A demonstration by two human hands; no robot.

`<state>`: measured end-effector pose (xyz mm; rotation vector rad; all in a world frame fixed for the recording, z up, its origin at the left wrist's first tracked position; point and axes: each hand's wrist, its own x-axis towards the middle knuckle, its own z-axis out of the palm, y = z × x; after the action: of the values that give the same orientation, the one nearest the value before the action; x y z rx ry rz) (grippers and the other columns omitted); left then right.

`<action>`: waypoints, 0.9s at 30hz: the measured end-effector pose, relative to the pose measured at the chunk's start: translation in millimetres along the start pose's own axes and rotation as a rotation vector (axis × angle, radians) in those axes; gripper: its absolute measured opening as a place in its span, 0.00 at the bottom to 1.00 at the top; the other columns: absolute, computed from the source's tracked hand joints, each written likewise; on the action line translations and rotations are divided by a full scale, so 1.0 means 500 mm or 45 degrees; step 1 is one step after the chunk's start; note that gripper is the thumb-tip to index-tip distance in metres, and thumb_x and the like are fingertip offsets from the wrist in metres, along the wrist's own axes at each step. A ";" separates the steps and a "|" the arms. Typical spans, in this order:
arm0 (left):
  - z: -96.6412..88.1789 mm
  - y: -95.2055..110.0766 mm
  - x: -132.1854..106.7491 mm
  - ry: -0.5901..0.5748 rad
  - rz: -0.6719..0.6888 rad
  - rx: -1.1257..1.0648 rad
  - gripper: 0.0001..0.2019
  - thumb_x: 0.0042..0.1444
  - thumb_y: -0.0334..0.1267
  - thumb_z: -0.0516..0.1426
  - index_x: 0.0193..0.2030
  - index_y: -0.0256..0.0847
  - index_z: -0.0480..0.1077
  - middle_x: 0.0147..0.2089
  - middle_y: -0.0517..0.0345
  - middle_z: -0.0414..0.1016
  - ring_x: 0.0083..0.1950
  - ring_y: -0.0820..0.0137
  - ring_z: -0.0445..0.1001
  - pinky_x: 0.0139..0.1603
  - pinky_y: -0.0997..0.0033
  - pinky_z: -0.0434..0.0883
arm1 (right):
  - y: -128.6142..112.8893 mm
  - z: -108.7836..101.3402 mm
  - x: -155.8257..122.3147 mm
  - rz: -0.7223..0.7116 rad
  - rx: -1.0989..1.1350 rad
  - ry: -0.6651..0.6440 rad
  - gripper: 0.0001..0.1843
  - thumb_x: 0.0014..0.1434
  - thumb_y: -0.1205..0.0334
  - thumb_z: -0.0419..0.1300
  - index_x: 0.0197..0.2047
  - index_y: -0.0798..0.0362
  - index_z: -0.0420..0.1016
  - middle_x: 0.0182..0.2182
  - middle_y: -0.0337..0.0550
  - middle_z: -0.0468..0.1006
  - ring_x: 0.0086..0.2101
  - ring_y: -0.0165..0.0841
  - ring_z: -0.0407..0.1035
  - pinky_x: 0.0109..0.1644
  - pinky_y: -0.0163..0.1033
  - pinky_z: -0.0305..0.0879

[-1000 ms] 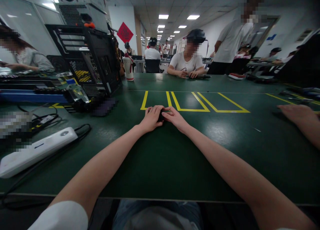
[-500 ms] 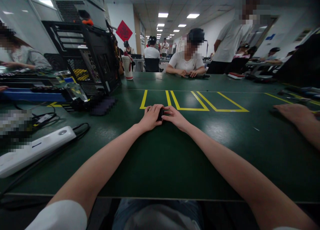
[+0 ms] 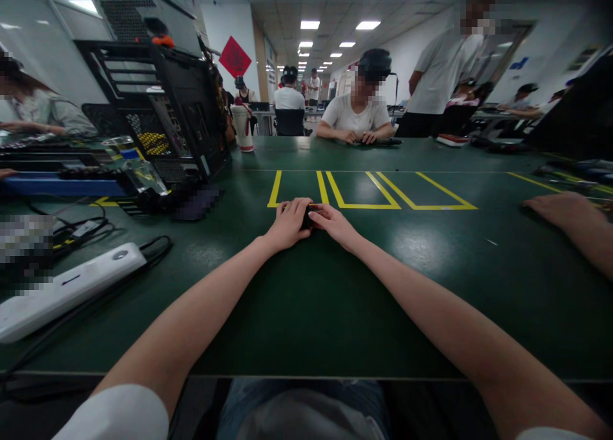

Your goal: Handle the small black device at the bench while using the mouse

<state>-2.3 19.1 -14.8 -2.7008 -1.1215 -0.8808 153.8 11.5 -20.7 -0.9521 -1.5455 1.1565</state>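
Left hand (image 3: 289, 223) and right hand (image 3: 334, 223) meet at a small black object (image 3: 307, 220), the left curled over it with its back upward and thumb on the near side, the right bringing thumb and fingertips to its right side; whether those fingertips grip or merely touch, I cannot tell. The step in hand looks like close two-handed handling, and the next move would seem to call for a steady left hold and fine right-finger control. Both forearms (image 3: 218, 290) reach forward and inward, low over the green table (image 3: 306, 312), forming a wedge. Just beyond the hands run yellow tape outlines (image 3: 368, 206); well to the right rests another person's hand (image 3: 567, 210).
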 end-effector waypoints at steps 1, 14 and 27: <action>-0.001 0.000 0.000 -0.002 0.003 0.001 0.28 0.45 0.34 0.55 0.54 0.39 0.48 0.54 0.48 0.58 0.56 0.59 0.58 0.54 0.55 0.52 | -0.002 -0.001 0.000 0.014 0.001 -0.015 0.16 0.50 0.56 0.57 0.42 0.51 0.64 0.34 0.40 0.71 0.36 0.30 0.66 0.44 0.43 0.64; -0.006 0.007 0.000 0.003 0.012 -0.011 0.25 0.47 0.35 0.54 0.52 0.39 0.50 0.52 0.49 0.59 0.54 0.60 0.58 0.54 0.57 0.53 | -0.007 -0.006 -0.010 -0.062 -0.029 -0.041 0.15 0.49 0.54 0.58 0.40 0.48 0.63 0.35 0.39 0.70 0.38 0.31 0.66 0.46 0.44 0.63; -0.004 0.005 -0.001 -0.017 -0.005 -0.002 0.27 0.45 0.34 0.55 0.53 0.39 0.49 0.54 0.47 0.57 0.56 0.59 0.57 0.54 0.56 0.52 | -0.002 -0.011 -0.001 -0.052 0.014 -0.063 0.20 0.43 0.62 0.64 0.40 0.50 0.63 0.39 0.40 0.69 0.42 0.32 0.64 0.51 0.46 0.60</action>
<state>-1.9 16.1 -13.1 -2.7107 -1.1301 -0.8654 159.4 11.9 -19.1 -0.8870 -1.5891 1.1667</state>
